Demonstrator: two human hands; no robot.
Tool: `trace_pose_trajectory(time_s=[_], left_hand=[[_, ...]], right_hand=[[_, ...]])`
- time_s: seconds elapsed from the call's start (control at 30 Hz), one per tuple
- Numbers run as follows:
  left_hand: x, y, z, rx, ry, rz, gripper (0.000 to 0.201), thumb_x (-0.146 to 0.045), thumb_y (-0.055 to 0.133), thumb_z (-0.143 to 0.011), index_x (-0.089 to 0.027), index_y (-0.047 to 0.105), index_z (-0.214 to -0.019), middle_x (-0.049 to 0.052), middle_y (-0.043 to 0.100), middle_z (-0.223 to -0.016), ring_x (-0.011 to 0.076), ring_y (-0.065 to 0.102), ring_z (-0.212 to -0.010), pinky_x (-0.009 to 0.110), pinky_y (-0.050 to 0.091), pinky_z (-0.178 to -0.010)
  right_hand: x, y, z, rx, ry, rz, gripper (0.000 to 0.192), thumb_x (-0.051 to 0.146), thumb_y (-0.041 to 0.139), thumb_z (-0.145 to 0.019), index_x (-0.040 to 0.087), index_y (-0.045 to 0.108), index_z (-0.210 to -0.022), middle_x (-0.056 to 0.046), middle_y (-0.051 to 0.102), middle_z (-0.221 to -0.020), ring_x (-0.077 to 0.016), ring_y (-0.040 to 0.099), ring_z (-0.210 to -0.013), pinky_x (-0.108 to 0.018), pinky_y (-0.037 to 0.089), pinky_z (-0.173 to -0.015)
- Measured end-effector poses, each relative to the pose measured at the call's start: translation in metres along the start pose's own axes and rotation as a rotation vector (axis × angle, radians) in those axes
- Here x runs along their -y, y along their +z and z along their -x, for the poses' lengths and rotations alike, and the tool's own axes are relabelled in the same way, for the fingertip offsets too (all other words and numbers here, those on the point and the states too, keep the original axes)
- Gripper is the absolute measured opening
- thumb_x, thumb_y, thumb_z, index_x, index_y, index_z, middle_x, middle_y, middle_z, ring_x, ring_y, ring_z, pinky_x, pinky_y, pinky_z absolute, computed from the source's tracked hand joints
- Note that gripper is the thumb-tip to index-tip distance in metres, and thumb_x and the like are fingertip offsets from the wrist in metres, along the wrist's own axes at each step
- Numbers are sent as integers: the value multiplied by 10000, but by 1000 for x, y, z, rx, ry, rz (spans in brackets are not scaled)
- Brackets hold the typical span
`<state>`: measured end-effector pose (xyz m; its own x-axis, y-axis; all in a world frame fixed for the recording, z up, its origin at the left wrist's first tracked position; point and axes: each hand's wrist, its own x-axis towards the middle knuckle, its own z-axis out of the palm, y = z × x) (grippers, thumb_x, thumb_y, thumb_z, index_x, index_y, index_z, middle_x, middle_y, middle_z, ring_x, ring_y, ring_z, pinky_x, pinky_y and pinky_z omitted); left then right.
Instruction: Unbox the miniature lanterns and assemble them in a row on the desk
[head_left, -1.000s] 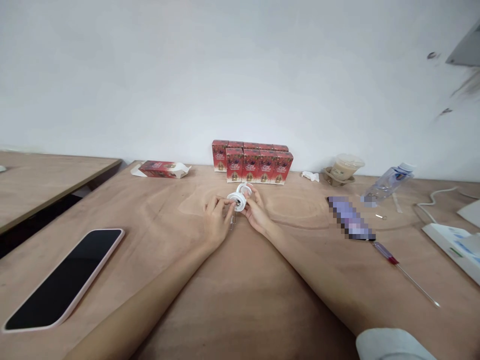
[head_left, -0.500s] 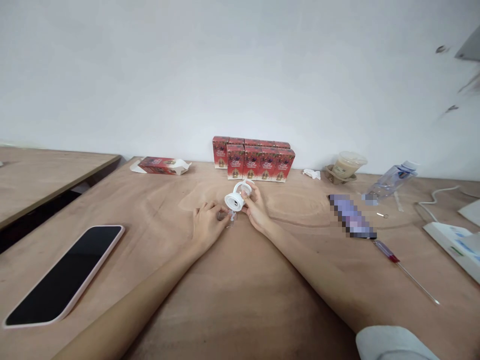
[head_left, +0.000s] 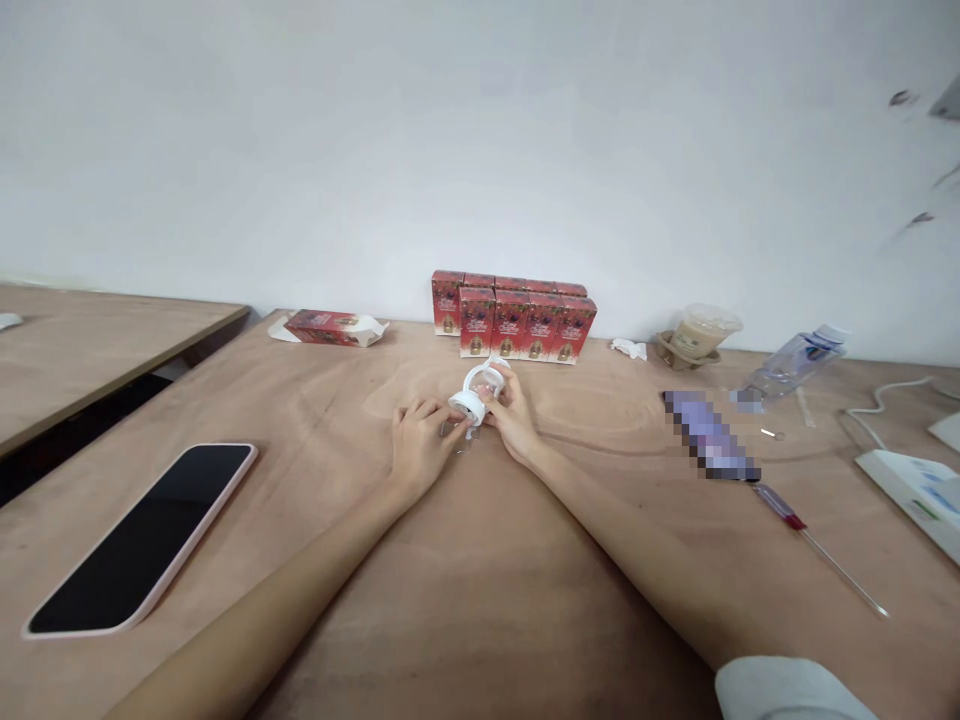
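Note:
A small white lantern [head_left: 468, 400], with a ring-shaped frame and a round base, is tilted with its underside partly towards me. My right hand [head_left: 513, 412] grips it by the frame from the right, thumb in front. At the base's left edge, the curled fingers of my left hand [head_left: 421, 440] press against it. Just below the base is a small clear piece [head_left: 470, 434] with thin wire-like lines, too small to make out. The inside of the base is mostly turned from view.
Several red printed boxes [head_left: 517, 325] stand by the wall, and an opened red box [head_left: 335, 328] lies to their left. A phone [head_left: 142, 545] is at left. To the right are a drink cup [head_left: 701, 335], clear bottle [head_left: 791, 365], blurred phone [head_left: 709, 435], screwdriver [head_left: 784, 508] and power strip [head_left: 911, 490].
The lantern has tipped so that less of its base's underside shows. My left fingers have moved up against the base. The whole view has shifted slightly.

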<state>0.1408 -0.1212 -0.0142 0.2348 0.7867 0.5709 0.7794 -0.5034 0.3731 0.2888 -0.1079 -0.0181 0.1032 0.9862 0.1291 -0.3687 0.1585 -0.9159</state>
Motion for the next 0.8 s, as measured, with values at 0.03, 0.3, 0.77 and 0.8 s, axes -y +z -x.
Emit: trace_pose_trajectory(time_s=[0.03, 0.3, 0.77, 0.8], left_hand=[[0, 0, 0, 12, -6, -2, 118, -364, 655, -801, -257, 691, -769, -7, 691, -800, 198, 575, -838, 347, 292, -724], [2, 0, 0, 68, -76, -33, 145, -332, 569, -847, -233, 672, -822, 24, 675, -885, 227, 572, -890, 364, 323, -739], [-6, -4, 2, 261, 297, -124, 179, -250, 493, -852, -221, 642, -946, 58, 687, -1014, 224, 592, -964, 415, 357, -884], [-7, -4, 3, 255, 306, -161, 176, -247, 483, -853, -213, 641, -924, 66, 685, -982, 226, 591, -940, 409, 367, -871]], right_hand=[[0, 0, 0, -2, -7, 8, 498, 405, 740, -636, 319, 509, -1070, 12, 567, -1012, -143, 566, -792, -237, 520, -569], [-4, -2, -2, -98, -102, 40, 489, 419, 709, -676, 327, 500, -1108, 5, 567, -1062, -153, 569, -899, -270, 526, -724], [6, -9, -13, 95, -519, 678, 308, 356, 501, -876, 312, 582, -1170, -60, 480, -1205, -210, 454, -1192, -404, 324, -1073], [7, -9, -13, 148, -520, 728, 311, 346, 503, -875, 317, 585, -1174, -59, 472, -1208, -213, 455, -1196, -406, 320, -1076]])
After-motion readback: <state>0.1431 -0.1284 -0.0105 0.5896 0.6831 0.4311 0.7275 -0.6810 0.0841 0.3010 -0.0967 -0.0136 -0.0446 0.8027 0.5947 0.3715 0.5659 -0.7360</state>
